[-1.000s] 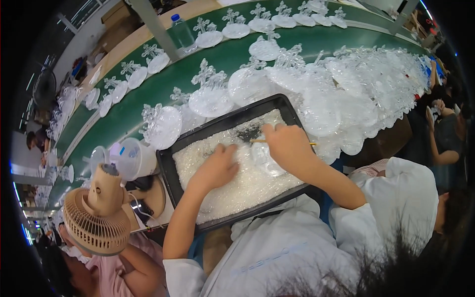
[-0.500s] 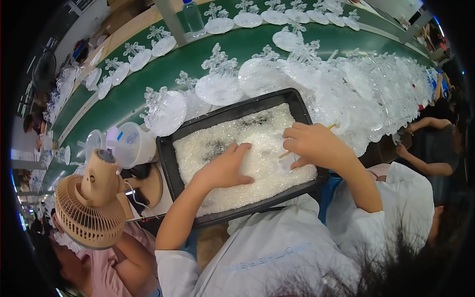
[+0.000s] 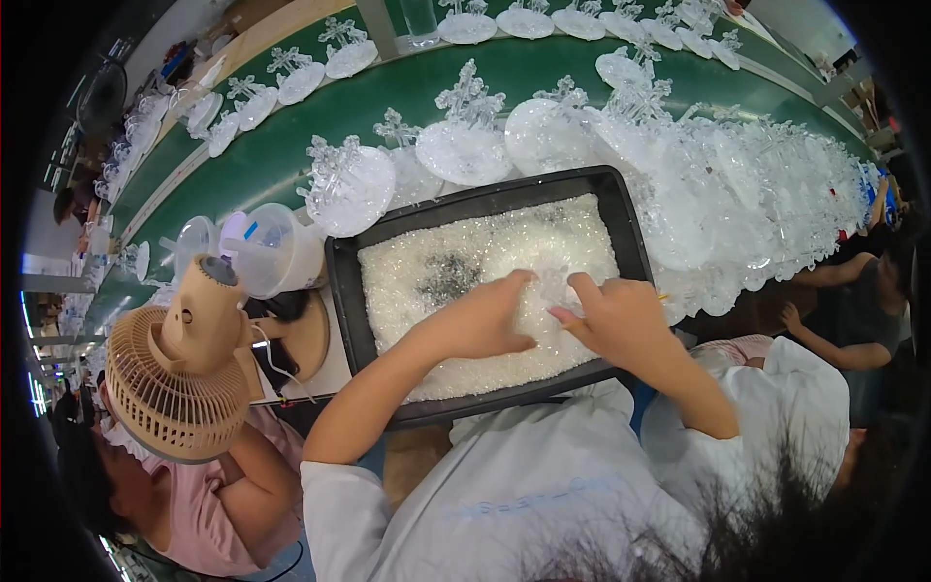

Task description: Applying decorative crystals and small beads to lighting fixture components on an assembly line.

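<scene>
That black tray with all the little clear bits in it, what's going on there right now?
A person in a white top has both hands in the black tray, which is filled with small clear beads. The left hand lies palm-down on the beads; the right hand pinches at them beside it. The tray sits at the edge of a green belt crowded with clear plastic ornaments on round bases. A tan fan stands to the left.
</scene>
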A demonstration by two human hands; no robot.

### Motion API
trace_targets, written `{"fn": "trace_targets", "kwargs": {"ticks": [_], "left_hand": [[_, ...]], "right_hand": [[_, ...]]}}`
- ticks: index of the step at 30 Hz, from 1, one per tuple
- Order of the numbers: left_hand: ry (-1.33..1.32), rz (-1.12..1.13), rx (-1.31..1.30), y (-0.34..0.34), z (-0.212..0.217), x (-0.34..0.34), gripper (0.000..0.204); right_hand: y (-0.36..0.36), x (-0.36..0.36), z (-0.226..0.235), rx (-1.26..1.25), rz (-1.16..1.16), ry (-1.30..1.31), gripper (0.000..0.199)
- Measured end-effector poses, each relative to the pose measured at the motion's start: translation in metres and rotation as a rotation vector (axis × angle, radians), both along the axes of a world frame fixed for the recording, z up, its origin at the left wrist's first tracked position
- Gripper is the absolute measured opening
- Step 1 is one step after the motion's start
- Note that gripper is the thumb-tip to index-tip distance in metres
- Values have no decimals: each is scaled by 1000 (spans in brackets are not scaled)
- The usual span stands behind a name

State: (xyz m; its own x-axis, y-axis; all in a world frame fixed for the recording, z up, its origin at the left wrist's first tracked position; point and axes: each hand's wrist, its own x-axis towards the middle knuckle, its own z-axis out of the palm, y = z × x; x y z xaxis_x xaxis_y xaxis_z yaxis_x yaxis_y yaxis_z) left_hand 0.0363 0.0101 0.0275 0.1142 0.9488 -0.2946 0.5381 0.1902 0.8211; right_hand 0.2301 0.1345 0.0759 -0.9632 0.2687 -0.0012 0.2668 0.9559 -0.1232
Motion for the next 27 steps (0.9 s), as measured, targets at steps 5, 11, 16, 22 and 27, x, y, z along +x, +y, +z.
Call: {"fn": "trace_targets", "kwargs": {"ticks": [5,11,16,22,27], "left_hand": [[61,157,39,-4,-2,-11,72],[-37,-153,149,0,-3,3,50],[-52,127,270,0,3,-15,37],[-179,77,166,-4,-6,-28,41],[-488,125,77,-4,12,-10,38]], "right_hand": [[-4,3,3,-413,-164,109,44],[-3,-6,-1,-590,-143,148,44],[-8,4,6,-744,-396,327,41],[-5,37,-22,-1181,-593,579,47],[17,45,-33,-1106,-584,503,41]]}}
